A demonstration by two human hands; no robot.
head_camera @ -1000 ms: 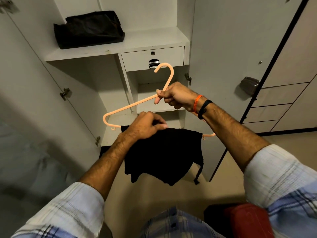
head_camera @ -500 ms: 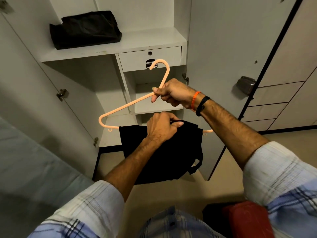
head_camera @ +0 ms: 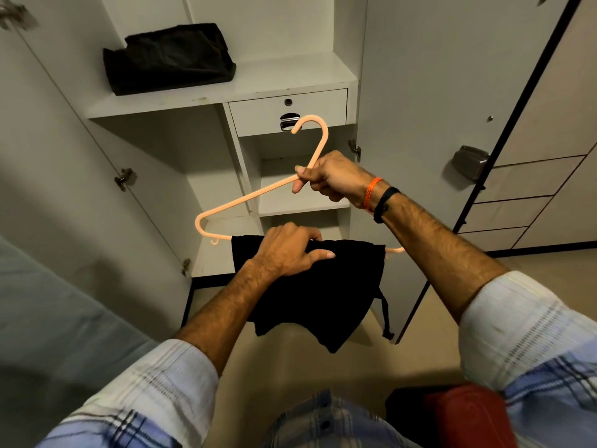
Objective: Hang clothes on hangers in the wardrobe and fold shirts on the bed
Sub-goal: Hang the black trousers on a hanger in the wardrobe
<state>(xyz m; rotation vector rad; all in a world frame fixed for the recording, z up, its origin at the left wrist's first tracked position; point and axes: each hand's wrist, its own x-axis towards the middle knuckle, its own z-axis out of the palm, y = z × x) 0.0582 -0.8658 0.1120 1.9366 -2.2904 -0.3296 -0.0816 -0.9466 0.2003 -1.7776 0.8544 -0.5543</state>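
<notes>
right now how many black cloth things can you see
2. One black garment hangs over the bottom bar of the hanger, under the left hand. One black bundle lies on the top shelf. More may be hidden.

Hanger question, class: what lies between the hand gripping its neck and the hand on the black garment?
In the head view, nothing solid: between the right hand on the hanger and the left hand on the black garment is the hanger's open triangle.
</notes>
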